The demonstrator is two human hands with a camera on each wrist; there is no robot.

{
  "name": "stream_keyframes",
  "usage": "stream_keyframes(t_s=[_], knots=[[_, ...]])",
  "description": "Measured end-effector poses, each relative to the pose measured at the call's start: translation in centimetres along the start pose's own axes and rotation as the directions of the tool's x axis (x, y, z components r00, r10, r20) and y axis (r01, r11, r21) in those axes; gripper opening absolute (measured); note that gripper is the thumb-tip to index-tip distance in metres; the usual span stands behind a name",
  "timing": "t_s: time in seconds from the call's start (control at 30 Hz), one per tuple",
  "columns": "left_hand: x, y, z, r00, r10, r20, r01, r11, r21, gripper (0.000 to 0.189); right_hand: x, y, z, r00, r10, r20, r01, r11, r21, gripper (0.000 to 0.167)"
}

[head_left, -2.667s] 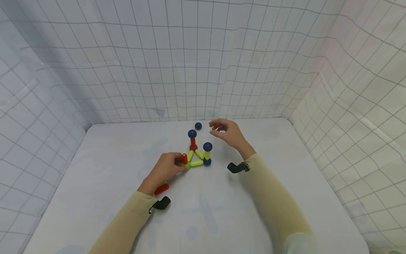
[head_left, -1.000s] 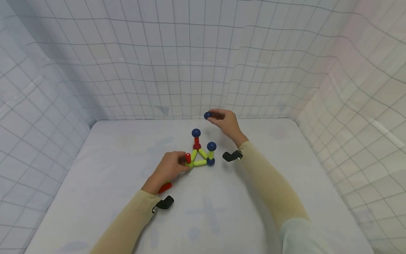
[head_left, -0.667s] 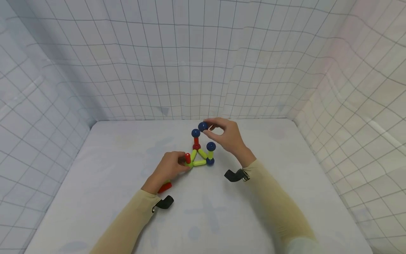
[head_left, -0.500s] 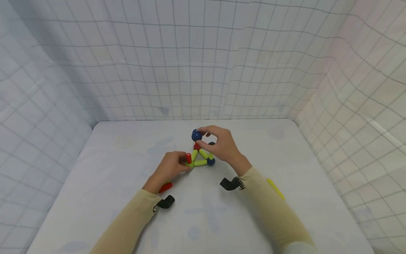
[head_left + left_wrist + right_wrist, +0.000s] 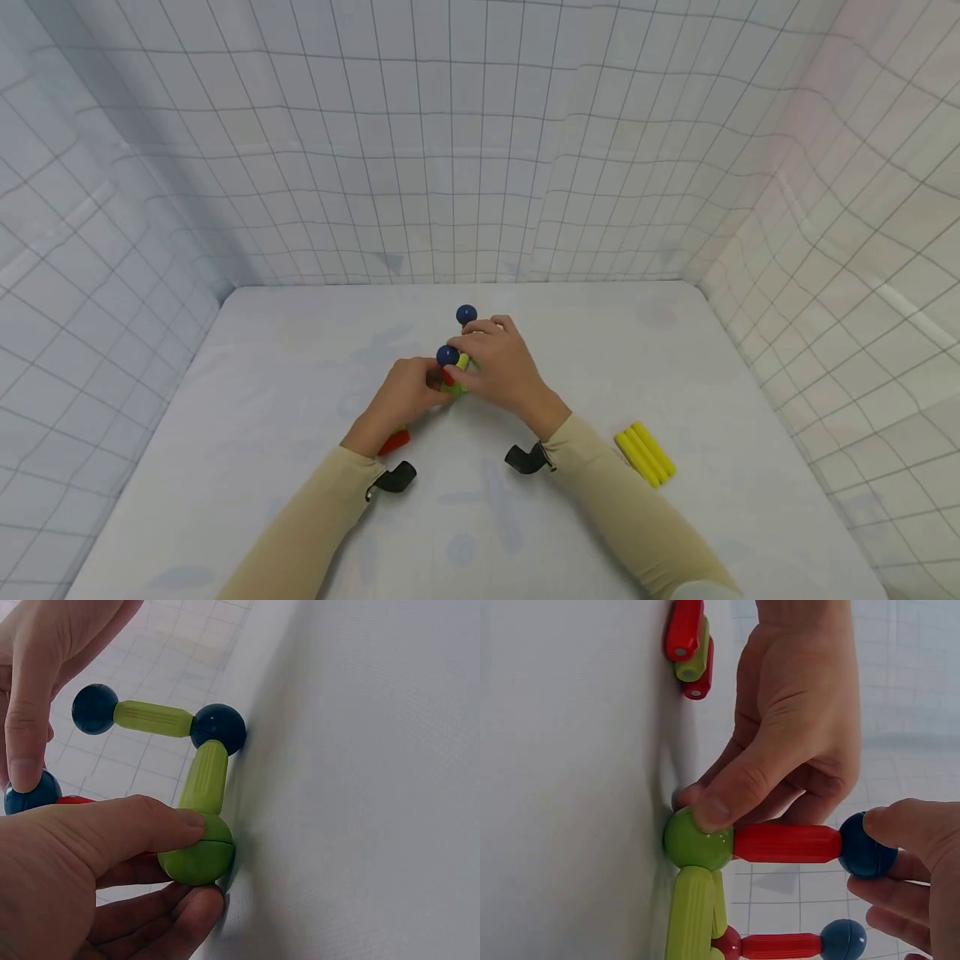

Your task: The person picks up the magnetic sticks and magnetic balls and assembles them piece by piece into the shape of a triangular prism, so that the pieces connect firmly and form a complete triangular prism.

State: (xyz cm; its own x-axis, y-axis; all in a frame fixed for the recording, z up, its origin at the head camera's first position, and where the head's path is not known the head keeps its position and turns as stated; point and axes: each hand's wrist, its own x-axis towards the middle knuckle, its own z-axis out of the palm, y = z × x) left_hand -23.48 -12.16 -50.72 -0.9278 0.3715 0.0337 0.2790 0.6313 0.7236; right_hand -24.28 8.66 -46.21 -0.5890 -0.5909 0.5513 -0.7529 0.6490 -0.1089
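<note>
My left hand (image 5: 405, 390) pinches a green ball (image 5: 694, 838) at the near-left corner of a structure of balls and rods. From that ball a red rod (image 5: 787, 844) stands up. A blue ball (image 5: 866, 853) touches the rod's top end, and my right hand (image 5: 501, 367) pinches it between thumb and fingers. Green rods (image 5: 204, 776) join the base corners. Another corner, a blue ball (image 5: 218, 729), carries a green rod topped by a blue ball (image 5: 95, 709). The back upright is a red rod (image 5: 780, 946) with a blue ball (image 5: 467, 314) on top. My right hand hides much of the base in the head view.
Red and green rods (image 5: 682, 634) lie on the white table (image 5: 300, 333) beside my left wrist. Yellow rods (image 5: 645, 452) lie side by side to the right of my right forearm. Grid-patterned white sheets (image 5: 480, 167) enclose the table's back and sides.
My right hand picked up the loose blue ball at the back and brought it left and nearer, onto the red rod. My left hand stayed in place. The yellow rods came into view.
</note>
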Motion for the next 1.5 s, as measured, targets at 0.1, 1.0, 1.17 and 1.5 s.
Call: stream_keyframes(t_s=[0.1, 1.0, 1.17, 1.5], knots=[[-0.1, 0.0, 0.2, 1.0, 0.003, -0.004, -0.003, 1.0, 0.001, 0.023, -0.2, -0.3, 0.1, 1.0, 0.005, 0.018, -0.004, 1.0, -0.022, 0.03], [-0.5, -0.1, -1.4, 0.995, -0.085, 0.054, 0.087, 0.995, -0.043, 0.042, -7.2, 3.4, -5.7, 0.839, 0.45, -0.305, -0.323, 0.864, 0.387, 0.016], [-0.3, -0.3, 0.0, 0.993, -0.084, 0.079, 0.088, 0.995, -0.052, 0.044, -10.6, 5.3, -10.9, 0.849, 0.521, -0.086, -0.481, 0.83, 0.282, 0.013], [-0.5, 0.0, 0.7, 0.992, -0.123, -0.011, 0.122, 0.992, -0.034, 0.039, -19.5, 8.3, -16.3, 0.568, 0.699, 0.435, -0.783, 0.622, 0.023, 0.023]])
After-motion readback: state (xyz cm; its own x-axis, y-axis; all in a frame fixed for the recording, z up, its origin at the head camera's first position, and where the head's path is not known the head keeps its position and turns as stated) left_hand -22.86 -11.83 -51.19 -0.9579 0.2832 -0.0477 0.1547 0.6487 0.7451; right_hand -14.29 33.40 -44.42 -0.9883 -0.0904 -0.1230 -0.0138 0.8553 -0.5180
